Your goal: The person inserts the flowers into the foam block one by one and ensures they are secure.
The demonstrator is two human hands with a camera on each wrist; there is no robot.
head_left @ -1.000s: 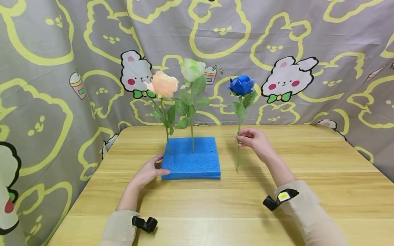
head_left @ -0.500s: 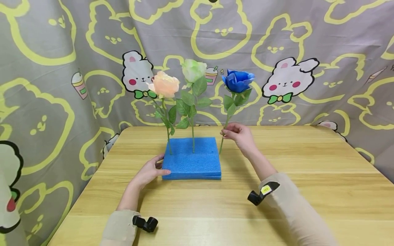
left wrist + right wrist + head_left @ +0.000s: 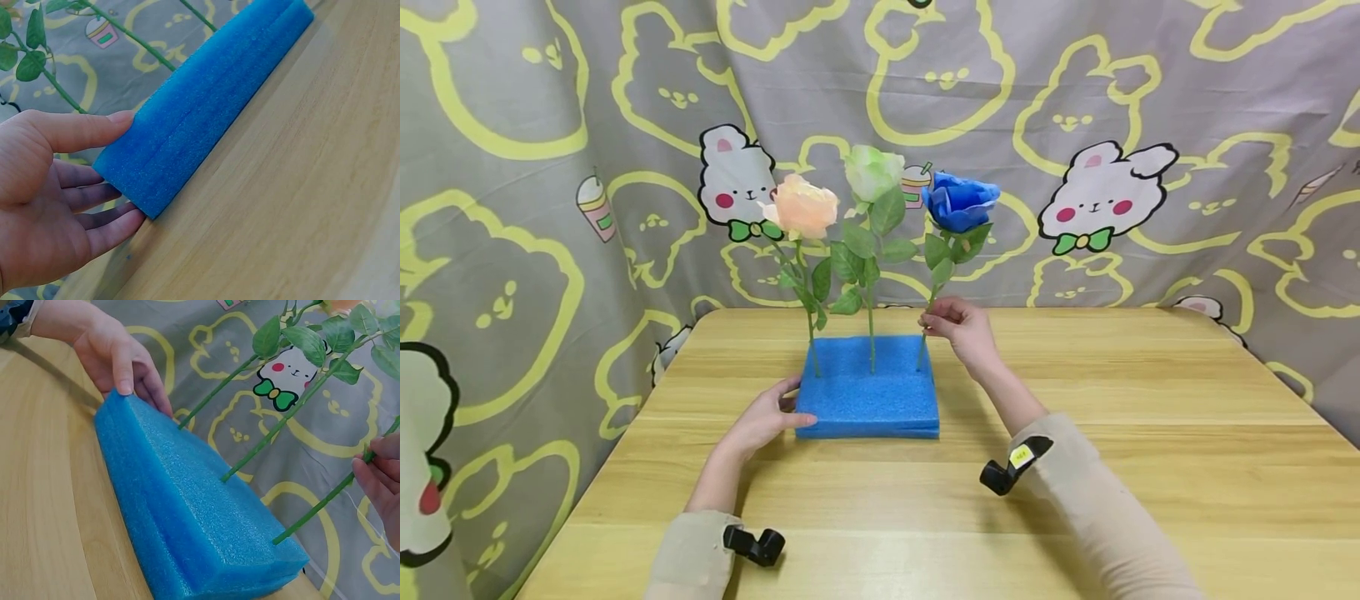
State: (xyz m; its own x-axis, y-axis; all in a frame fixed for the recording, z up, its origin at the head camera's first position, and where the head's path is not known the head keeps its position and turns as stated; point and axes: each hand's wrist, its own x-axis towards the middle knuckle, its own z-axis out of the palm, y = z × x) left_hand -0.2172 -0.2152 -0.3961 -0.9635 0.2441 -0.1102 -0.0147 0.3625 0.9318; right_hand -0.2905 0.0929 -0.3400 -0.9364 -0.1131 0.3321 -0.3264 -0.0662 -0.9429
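Observation:
A blue foam block point(image 3: 865, 402) lies on the table. My left hand point(image 3: 765, 421) holds its left side, thumb point(image 3: 94, 130) on the top edge and fingers along the side. My right hand point(image 3: 964, 335) pinches the green stem of a blue rose point(image 3: 961, 206), which leans to the right. In the right wrist view that stem's lower end point(image 3: 279, 539) meets the block's top near the right end; whether it has sunk in I cannot tell. A peach rose point(image 3: 803, 207) and a pale green rose point(image 3: 874, 173) stand in the block, left and middle.
The wooden table point(image 3: 880, 500) extends around the block on all sides. Behind it hangs a grey curtain point(image 3: 820, 83) with yellow outlines and cartoon rabbits. Each sleeve carries a small black wrist camera point(image 3: 754, 547).
My right hand has moved left with the blue rose, from beside the block to over its right part. The rose now tilts rightward. The left hand and the block have stayed put.

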